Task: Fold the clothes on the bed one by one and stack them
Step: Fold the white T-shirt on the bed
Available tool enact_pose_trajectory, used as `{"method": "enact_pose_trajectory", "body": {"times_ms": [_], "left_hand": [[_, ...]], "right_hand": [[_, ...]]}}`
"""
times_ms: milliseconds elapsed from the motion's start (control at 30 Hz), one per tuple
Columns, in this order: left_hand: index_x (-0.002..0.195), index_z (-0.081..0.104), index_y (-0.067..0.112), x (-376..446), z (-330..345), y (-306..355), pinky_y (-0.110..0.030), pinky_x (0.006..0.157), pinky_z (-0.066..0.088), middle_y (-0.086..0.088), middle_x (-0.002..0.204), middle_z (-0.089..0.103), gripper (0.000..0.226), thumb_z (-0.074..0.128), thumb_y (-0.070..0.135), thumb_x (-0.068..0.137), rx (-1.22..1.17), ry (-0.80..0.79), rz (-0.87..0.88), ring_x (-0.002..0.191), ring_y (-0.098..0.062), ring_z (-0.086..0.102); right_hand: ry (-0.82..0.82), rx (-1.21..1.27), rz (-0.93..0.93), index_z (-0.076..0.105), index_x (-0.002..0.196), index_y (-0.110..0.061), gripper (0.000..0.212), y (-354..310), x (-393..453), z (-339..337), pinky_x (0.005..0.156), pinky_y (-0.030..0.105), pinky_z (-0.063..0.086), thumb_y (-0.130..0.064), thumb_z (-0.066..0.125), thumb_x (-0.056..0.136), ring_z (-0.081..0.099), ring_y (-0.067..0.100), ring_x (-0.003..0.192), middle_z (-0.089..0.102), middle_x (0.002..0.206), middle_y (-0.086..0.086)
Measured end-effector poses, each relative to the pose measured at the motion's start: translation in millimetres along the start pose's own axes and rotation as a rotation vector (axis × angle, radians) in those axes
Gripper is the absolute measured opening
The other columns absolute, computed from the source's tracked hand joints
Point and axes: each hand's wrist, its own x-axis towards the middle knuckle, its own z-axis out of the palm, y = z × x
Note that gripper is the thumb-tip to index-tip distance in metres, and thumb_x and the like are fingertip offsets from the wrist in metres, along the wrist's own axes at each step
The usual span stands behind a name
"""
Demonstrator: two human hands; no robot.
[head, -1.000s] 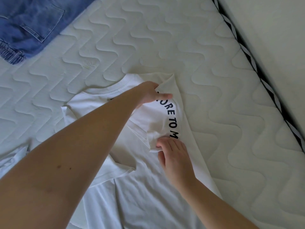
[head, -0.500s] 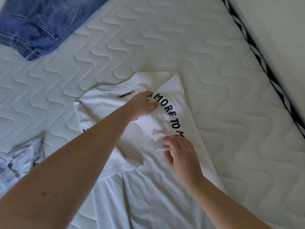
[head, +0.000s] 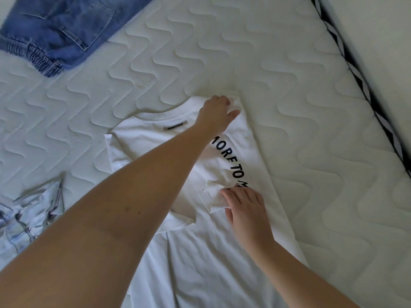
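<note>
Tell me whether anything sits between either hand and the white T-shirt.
Nothing visible does. The left hand already rests on the T-shirt at its far shoulder corner, and the right hand presses the folded-in sleeve. The jeans lie apart, far left.

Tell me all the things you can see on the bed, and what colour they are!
T-shirt: one, white with dark letters, spread in the middle of the mattress, its side folded in.
Jeans: one pair, blue denim, top left corner.
Crumpled shirt: one, pale blue and white, left edge.
Mattress: one, white quilted, under everything.
Mattress edge band: one, black and white pattern, along the right side.
Left hand: one, on the T-shirt's top right corner, by the shoulder.
Right hand: one, fingers pressing the folded-in sleeve.
</note>
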Motion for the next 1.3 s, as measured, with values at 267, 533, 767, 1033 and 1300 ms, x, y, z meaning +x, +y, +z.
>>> {"method": "enact_pose_trajectory", "body": {"times_ms": [267,533,767,1033,1300], "left_hand": [[0.098,0.061,0.013,41.8,13.0,40.4,-0.024,0.067,0.038,-0.010,0.102,0.056,0.011,0.054,0.022,0.098,-0.102,-0.179,-0.035,0.094,-0.023,0.052],[0.115,0.059,0.014,38.2,28.9,32.3,-0.027,0.062,0.034,-0.002,0.089,0.053,0.023,0.042,0.014,0.100,-0.243,-0.112,-0.062,0.078,-0.020,0.047],[0.117,0.060,0.018,24.5,23.2,20.8,-0.028,0.065,0.045,-0.002,0.093,0.060,0.024,0.046,0.012,0.098,-0.262,0.013,-0.007,0.075,-0.021,0.055],[0.130,0.051,0.016,-29.2,27.5,34.2,-0.038,0.096,0.042,-0.007,0.120,0.054,0.036,0.055,0.017,0.095,-0.166,0.376,0.034,0.110,-0.023,0.052],[0.074,0.054,0.015,-173.7,66.6,50.3,-0.015,0.056,0.044,0.003,0.059,0.059,0.034,0.051,0.040,0.097,-0.507,0.303,-0.192,0.053,-0.002,0.056]], "right_hand": [[0.034,0.045,-0.012,0.064,0.094,-0.021,0.029,7.5,0.2,-4.8,0.080,0.031,0.035,-0.011,0.074,0.069,0.057,0.022,0.088,0.061,0.093,-0.006],[0.139,0.113,-0.091,0.072,0.095,-0.021,0.018,2.2,2.0,-0.4,0.080,0.031,0.050,-0.015,0.065,0.080,0.060,0.018,0.092,0.067,0.094,-0.010],[0.148,0.143,-0.128,0.070,0.112,-0.018,0.026,-4.9,-5.3,2.7,0.090,0.032,0.049,-0.017,0.055,0.091,0.061,0.019,0.105,0.068,0.114,-0.007],[0.051,-0.028,0.033,0.046,0.142,-0.018,0.067,16.9,-50.4,-1.0,0.108,0.040,0.036,-0.008,0.066,0.078,0.045,0.025,0.129,0.049,0.142,0.006],[0.046,-0.134,0.397,0.052,0.137,-0.013,0.074,24.0,-114.2,-21.5,0.080,0.041,0.051,-0.013,0.075,0.067,0.060,0.031,0.100,0.061,0.119,0.009]]}}
